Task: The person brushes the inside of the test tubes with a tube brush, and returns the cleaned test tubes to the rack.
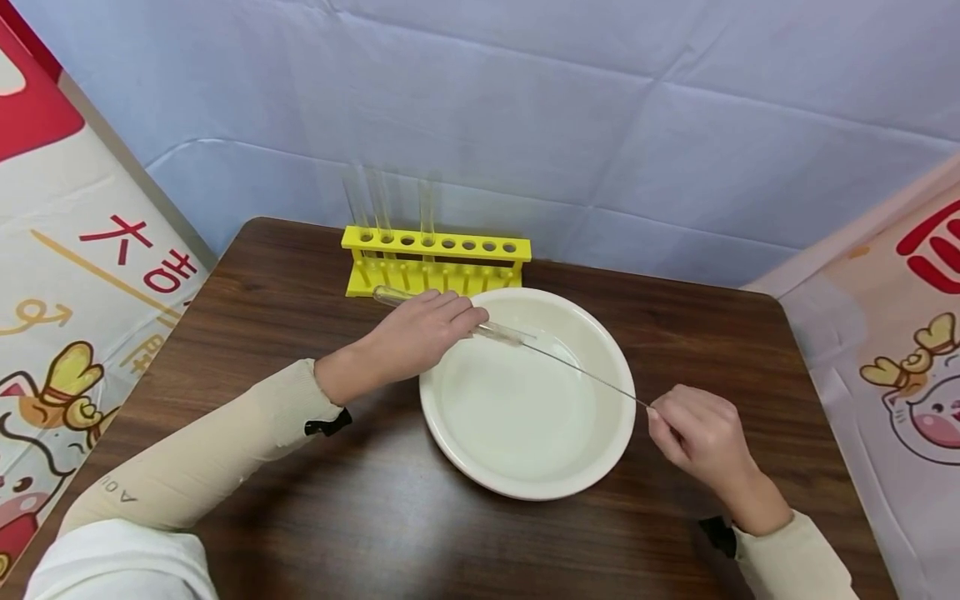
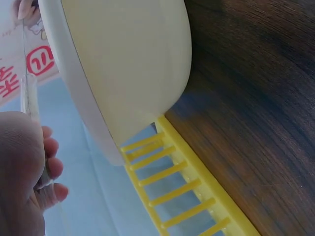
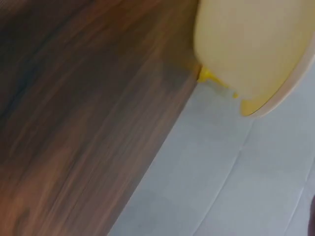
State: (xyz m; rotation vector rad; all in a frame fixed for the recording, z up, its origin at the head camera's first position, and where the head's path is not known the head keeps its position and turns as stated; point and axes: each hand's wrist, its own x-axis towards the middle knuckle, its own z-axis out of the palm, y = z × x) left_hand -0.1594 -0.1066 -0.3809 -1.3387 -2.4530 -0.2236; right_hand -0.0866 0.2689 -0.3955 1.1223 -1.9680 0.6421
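Observation:
Over the white basin, my left hand grips a clear glass test tube around its middle. The tube slants, its mouth pointing right and slightly down. From that mouth runs the thin twisted-wire handle of a test tube brush; its pale bristles show faintly inside the glass. Just past the basin's right rim, my right hand pinches the wire's far end, fingers curled. The left wrist view shows the fingers of the left hand wrapped round the tube. Only a dark sliver shows at the right wrist view's edge.
Behind the basin stands a yellow test tube rack with 3 upright glass tubes in its left half. Everything is on a dark wooden table. A pale blue cloth hangs behind, with printed banners at both sides.

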